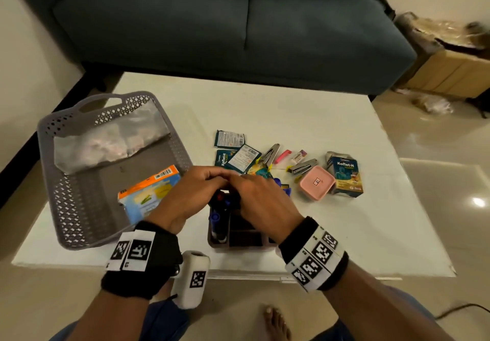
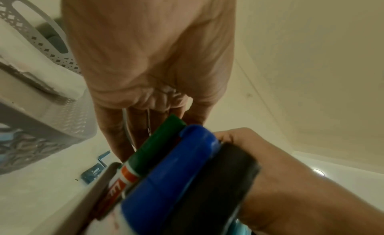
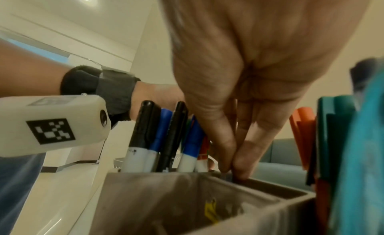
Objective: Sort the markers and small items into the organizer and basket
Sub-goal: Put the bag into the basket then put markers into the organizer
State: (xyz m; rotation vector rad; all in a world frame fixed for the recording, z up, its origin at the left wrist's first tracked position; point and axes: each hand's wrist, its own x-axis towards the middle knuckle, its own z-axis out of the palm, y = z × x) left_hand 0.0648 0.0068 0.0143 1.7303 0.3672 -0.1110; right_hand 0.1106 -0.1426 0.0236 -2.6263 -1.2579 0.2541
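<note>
A brown organizer [image 1: 220, 242] stands near the table's front edge, with black, blue, green and red markers [image 1: 218, 216] upright in its left compartment. Both hands meet over it. My left hand [image 1: 224, 179] reaches down behind the marker caps [image 2: 166, 164], and a thin metal piece [image 2: 127, 123] shows between its fingers. The thumb and fingers of my right hand [image 3: 230, 169] pinch a small grey item at the organizer's inner wall [image 3: 259, 191]. What that item is stays hidden. The grey basket [image 1: 77, 208] lies to the left.
The basket holds a plastic bag [image 1: 111, 139] and an orange-blue box [image 1: 148, 194]. Beyond the organizer lie teal sachets [image 1: 230, 139], two small staplers [image 1: 269, 153], a pink case [image 1: 315, 183] and a Koflet-H box [image 1: 344, 173]. A sofa [image 1: 225, 22] stands behind the table.
</note>
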